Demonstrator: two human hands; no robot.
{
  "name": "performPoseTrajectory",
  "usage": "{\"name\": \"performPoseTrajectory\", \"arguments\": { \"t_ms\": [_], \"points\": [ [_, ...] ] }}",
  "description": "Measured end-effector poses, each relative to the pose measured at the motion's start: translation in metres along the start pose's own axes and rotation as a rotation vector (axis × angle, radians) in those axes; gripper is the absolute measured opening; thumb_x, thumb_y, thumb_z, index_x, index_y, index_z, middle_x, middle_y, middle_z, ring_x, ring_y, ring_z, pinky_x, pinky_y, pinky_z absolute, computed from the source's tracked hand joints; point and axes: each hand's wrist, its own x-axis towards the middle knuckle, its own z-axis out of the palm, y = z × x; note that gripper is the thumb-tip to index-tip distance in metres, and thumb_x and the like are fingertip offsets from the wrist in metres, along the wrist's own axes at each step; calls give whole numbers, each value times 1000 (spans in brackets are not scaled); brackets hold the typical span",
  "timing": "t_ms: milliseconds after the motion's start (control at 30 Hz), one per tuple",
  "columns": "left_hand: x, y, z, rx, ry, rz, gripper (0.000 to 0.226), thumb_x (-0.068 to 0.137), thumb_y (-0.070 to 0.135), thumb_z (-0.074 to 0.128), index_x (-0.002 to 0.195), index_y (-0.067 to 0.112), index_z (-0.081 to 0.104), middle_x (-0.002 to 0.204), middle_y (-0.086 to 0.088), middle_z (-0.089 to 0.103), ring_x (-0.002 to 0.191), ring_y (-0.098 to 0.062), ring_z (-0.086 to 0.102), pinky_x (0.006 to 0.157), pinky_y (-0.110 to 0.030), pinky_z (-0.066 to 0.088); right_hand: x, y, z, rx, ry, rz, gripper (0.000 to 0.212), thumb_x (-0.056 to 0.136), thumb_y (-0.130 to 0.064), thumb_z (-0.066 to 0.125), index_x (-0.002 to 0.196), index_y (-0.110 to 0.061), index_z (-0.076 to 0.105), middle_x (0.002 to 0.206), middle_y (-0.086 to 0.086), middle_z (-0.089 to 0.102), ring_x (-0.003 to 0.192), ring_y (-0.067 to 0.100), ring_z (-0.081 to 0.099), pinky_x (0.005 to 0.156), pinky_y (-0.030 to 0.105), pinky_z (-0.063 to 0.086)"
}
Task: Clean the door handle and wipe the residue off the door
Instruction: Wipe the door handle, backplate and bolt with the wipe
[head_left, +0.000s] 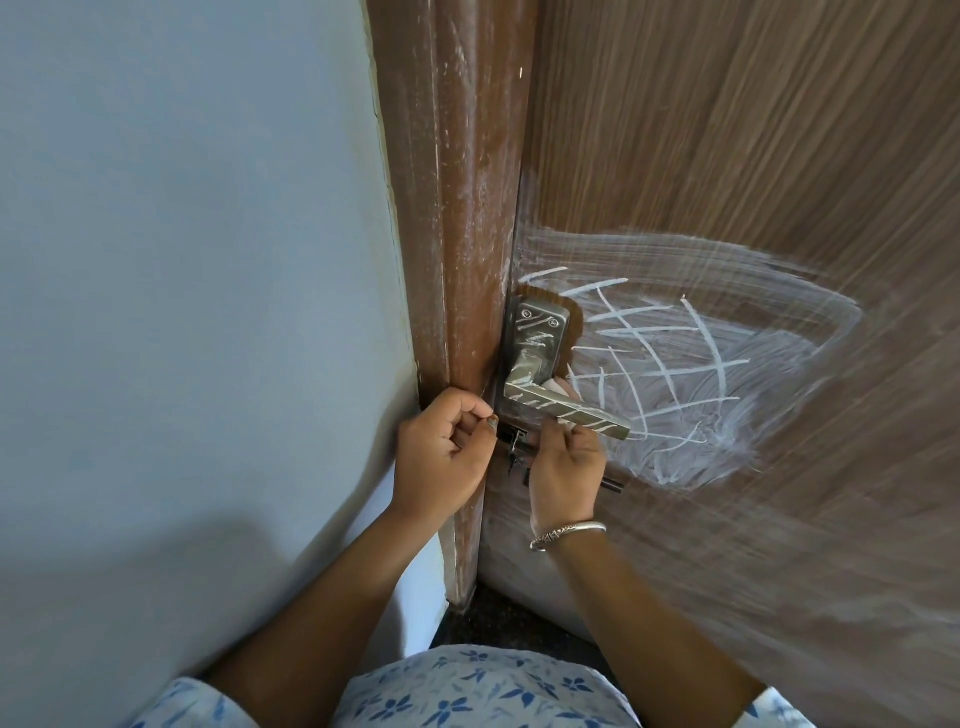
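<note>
Door frame (457, 249) tight left of handle (566, 405); open door face (779, 156) rightward.

Streaked metal door handle (566, 405) on wooden door (727, 156) with white residue (670, 358).

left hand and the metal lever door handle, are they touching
Apart. The head view shows the left hand curled beside the brown door frame, with a visible strip of door edge between its fingers and the metal lever door handle.
</note>
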Motion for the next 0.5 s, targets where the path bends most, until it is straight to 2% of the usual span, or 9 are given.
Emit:
{"name": "performPoseTrajectory", "arguments": {
  "t_ms": [33,100,167,233,267,300,367,400,500],
  "points": [
    [0,0,0,-7,-6,-10,24,77,14,62,76,38,61,62,2,61,50,-18,58,48,-31,52,1,0,-2,-41,-31,-80,52,87,9,50,48,-20,33,44,-7,34,41,1,29,41,20,24],
    [-1,1,1,-3,-16,-13,26,78,14,61,76,41,60,62,2,61,50,-20,58,47,-38,52,3,0,-6,-137,-69,-208,57,87,11,51,47,-26,32,43,-14,31,37,0,31,41,10,22],
    [-1,1,1,5,-22,-15,26,78,17,61,77,43,60,63,3,61,50,-20,59,47,-38,51,2,-1,-7,-182,-78,-295,43,88,1,53,57,-28,44,53,-6,47,51,-3,42,50,13,33],
    [-1,1,1,-9,-25,-20,20,77,22,60,77,42,60,63,2,61,50,-20,59,48,-39,51,-3,0,-6,-127,-97,-325,21,88,-1,55,93,-21,59,97,12,66,87,15,61,73,26,49],
    [-1,1,0,-19,-24,-23,17,77,25,59,78,42,60,63,0,61,50,-21,59,48,-40,52,-5,1,-6,-72,-95,-314,31,88,4,54,111,-18,55,118,17,61,105,23,60,86,33,50],
    [-1,1,0,-29,-20,-29,15,77,26,59,78,41,61,62,-1,61,51,-22,59,49,-42,52,-6,2,-7,-16,-88,-293,41,88,8,54,121,-15,49,127,20,55,115,29,56,94,40,48],
    [-1,1,0,-31,-16,-36,17,77,23,59,78,40,61,60,-3,60,52,-24,59,49,-45,53,-4,3,-9,11,-81,-270,43,87,11,53,122,-12,47,124,22,56,115,33,56,95,50,47],
    [-1,1,0,-25,-18,-35,18,78,20,60,78,39,61,60,-2,60,52,-25,59,49,-46,53,-3,3,-10,-14,-82,-267,39,86,10,54,119,-11,49,119,20,59,111,31,59,92,50,49],
    [-1,1,1,-22,-23,-32,19,77,16,60,79,36,61,60,-1,61,52,-23,59,49,-46,53,-1,5,-12,-105,-56,-311,26,86,3,59,107,-11,57,99,6,67,93,12,65,82,29,53]
  ]
}}
